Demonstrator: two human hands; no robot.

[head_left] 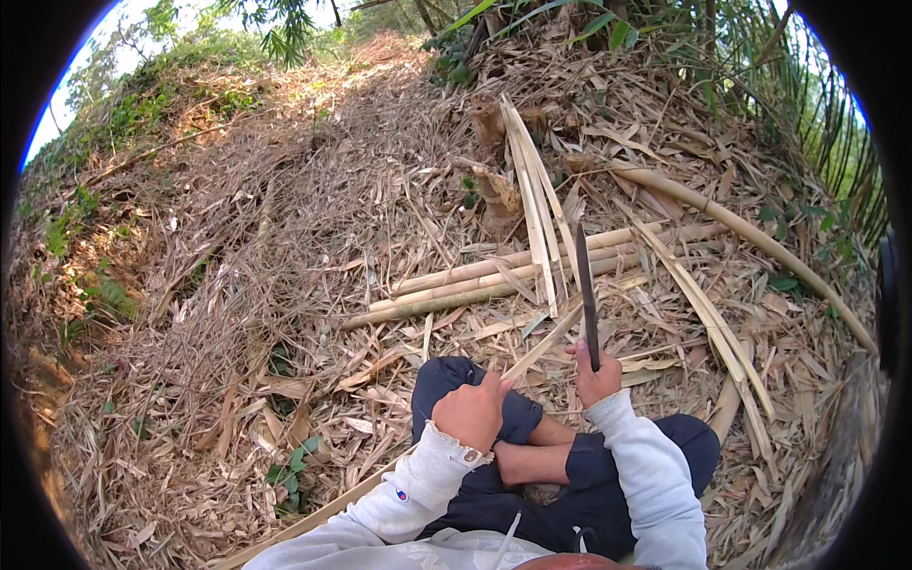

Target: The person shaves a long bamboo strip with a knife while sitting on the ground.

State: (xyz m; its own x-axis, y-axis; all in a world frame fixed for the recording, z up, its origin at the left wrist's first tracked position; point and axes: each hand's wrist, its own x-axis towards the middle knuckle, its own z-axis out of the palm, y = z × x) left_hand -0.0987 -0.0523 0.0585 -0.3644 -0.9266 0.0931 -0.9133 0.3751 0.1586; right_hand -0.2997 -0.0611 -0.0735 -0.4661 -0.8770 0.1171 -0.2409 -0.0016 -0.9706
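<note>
My left hand [470, 412] is closed around a long, pale bamboo strip [543, 348]. The strip slants from beside my left forearm at the lower edge up to the right, its far end near the blade. In my closed right hand [598, 377] is a long dark knife [586, 294], blade pointing up and away from me. Its handle is mostly hidden by my fingers. The strip passes close to the blade's left side; whether they touch I cannot tell. Both hands are over my crossed legs [541, 446] in dark trousers.
Ahead lie several bamboo poles [475, 285], with split strips [537, 195] across them leaning toward a cut stump [496, 195]. More strips [708, 318] lie to the right, below a curved pole [760, 237]. Dry leaves cover the sloping ground. A log [836, 456] is at the right.
</note>
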